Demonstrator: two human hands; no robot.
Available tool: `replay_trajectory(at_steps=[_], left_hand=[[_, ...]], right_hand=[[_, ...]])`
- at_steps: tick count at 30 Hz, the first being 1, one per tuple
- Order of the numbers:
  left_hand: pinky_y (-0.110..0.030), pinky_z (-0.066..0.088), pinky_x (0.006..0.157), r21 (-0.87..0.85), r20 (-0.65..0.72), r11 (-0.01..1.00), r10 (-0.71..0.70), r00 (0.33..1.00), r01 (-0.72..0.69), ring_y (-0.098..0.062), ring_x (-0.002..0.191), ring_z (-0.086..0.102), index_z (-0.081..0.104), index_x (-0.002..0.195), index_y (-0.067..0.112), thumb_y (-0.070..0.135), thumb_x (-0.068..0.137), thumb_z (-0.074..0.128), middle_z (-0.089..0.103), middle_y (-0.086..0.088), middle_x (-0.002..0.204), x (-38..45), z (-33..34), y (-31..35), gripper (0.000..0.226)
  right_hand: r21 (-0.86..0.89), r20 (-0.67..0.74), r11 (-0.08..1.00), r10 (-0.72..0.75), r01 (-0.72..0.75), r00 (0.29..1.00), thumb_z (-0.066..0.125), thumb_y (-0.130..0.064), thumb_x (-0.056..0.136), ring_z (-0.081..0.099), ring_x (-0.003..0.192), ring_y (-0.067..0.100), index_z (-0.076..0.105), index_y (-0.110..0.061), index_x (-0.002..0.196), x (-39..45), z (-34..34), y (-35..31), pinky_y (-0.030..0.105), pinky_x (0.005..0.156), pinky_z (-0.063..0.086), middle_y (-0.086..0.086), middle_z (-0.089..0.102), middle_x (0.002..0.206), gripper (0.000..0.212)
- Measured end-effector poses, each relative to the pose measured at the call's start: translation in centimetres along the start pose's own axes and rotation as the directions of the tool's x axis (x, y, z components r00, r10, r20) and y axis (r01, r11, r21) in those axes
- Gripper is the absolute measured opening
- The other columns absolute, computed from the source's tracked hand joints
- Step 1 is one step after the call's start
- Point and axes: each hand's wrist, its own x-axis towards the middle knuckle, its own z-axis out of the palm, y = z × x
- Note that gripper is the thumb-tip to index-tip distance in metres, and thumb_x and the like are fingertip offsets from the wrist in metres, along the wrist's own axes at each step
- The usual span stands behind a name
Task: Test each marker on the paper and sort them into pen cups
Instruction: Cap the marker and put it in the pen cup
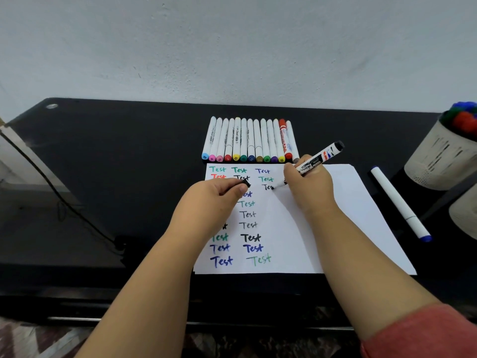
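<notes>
In the head view, the left hand (214, 196) covers part of the white paper (343, 202), hiding several of the written "Test" words in the left column; only fragments show around its edges. The right hand (308, 184) hides the end of the black word being written, so just "Te" is readable. At the far right, a pale pen cup (438, 156) is cut off by the frame edge, and the coloured caps sticking out of it are blurred. Below it only a sliver of a second cup (464, 215) shows.

The left hand's fingers are curled, pinching a small black cap (246, 183) between thumb and fingertip, resting over the paper. The right hand grips a black marker (317, 160) in a writing hold, its tip touching the paper at the unfinished word, its barrel angled up to the far right.

A row of markers (247, 140) lies side by side on the black table (116, 156), just beyond the far edge of the paper. A single blue-capped marker (400, 202) lies on the table to the right of the paper, near the cups.
</notes>
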Motion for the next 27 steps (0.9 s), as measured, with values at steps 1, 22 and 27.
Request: replay_trajectory(at_steps=[1, 22, 27], left_hand=[[-0.014, 0.036, 0.055, 0.001, 0.000, 1.000, 0.000, 1.000, 0.000, 0.001, 0.077, 0.057, 0.064, 0.114, 0.037, 0.043, 0.091, 0.054, 0.059, 0.025, 0.089, 0.0, 0.0, 0.0, 0.026], [-0.014, 0.038, 0.055, -0.021, 0.014, 1.000, -0.010, 1.000, 0.010, 0.000, 0.075, 0.057, 0.066, 0.110, 0.039, 0.044, 0.090, 0.056, 0.051, 0.032, 0.078, -0.2, 0.0, 0.0, 0.022], [-0.010, 0.034, 0.053, -0.090, 0.033, 0.995, -0.027, 0.999, 0.030, 0.011, 0.074, 0.050, 0.066, 0.107, 0.041, 0.042, 0.088, 0.060, 0.049, 0.034, 0.076, -0.3, -0.1, 0.2, 0.020]], right_hand=[[-0.005, -0.010, 1.000, 0.001, -0.001, 1.000, 0.054, -0.017, 0.091, 0.040, 0.055, 0.008, 0.042, -0.016, 0.068, 0.0, 0.0, 0.0, 0.007, 0.040, 0.029, -0.003, 0.047, 0.063, 0.026], [0.106, -0.045, 0.989, 0.105, -0.100, 0.993, 0.052, -0.016, 0.090, 0.039, 0.053, 0.009, 0.039, -0.017, 0.064, 0.0, -0.4, -0.5, 0.020, 0.054, 0.036, -0.004, 0.045, 0.058, 0.029], [0.301, 0.063, 0.941, 0.141, -0.153, 0.988, 0.057, -0.019, 0.092, 0.039, 0.046, 0.007, 0.047, -0.019, 0.064, -0.1, -1.0, -1.0, 0.021, 0.051, 0.034, -0.006, 0.048, 0.047, 0.030]])
